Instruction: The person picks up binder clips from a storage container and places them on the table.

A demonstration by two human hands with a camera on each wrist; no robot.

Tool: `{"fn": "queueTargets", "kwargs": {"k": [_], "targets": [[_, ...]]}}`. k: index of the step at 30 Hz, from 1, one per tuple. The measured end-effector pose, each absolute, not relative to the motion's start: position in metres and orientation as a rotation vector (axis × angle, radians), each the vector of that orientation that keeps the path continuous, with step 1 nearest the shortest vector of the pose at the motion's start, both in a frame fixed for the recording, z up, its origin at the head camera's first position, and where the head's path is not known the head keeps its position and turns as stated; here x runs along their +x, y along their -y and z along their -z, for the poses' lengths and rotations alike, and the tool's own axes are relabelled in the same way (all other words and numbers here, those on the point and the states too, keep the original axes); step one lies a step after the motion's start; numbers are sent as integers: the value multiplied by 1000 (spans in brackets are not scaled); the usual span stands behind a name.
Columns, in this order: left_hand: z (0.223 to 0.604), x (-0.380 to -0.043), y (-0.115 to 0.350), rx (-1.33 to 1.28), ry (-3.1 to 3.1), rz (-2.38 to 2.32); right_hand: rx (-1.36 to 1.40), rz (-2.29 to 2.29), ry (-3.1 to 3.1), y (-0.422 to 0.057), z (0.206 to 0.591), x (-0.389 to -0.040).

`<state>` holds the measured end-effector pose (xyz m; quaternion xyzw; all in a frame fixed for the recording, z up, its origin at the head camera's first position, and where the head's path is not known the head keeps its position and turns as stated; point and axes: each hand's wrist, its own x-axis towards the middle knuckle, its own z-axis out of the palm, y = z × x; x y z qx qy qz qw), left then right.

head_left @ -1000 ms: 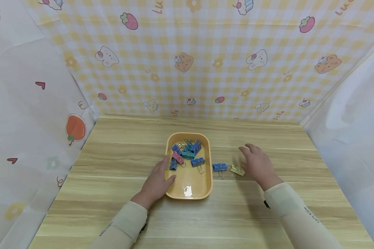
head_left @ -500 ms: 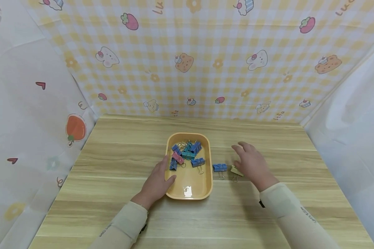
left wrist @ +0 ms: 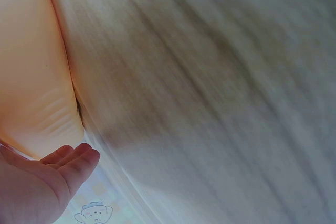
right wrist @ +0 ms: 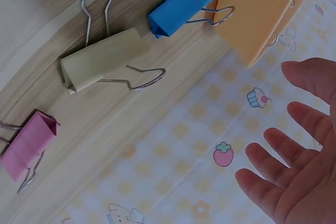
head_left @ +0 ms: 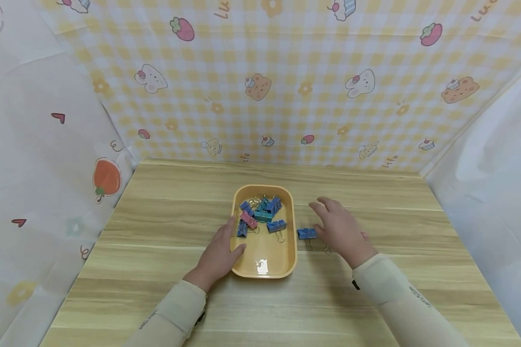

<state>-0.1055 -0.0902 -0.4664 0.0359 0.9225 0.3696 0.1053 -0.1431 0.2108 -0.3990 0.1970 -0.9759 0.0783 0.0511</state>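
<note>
My left hand [head_left: 217, 253] rests against the left side of a yellow-orange tray [head_left: 262, 260], fingers straight along its wall and thumb over the rim. Blue, teal and pink binder clips lie in the tray, among them a blue binder clip [head_left: 276, 226]. To the right of the tray, my right hand [head_left: 343, 231] hovers above the table, fingers spread and holding nothing. A blue binder clip [right wrist: 182, 8], a pale yellow binder clip [right wrist: 102, 60] and a pink binder clip [right wrist: 30, 144] lie in a row below it. The hand mostly hides the yellow one in the head view.
The wood-grain table [head_left: 178, 193] backs onto a yellow checked cloth [head_left: 304, 62] with cartoon prints. White cloth [head_left: 39, 168] hangs at the left side, and more white cloth [head_left: 490, 183] at the right.
My right hand has moved left, over the pale yellow binder clip and closer to the blue one. The pink binder clip now peeks out behind it. My left hand and the tray stay put.
</note>
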Motion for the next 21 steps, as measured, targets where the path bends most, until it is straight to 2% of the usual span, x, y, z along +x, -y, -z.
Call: {"fn": "queueTargets", "kwargs": {"k": [21], "targets": [[469, -106, 90, 131, -2738, -1088, 730, -273, 2957, -179, 395, -143]]}}
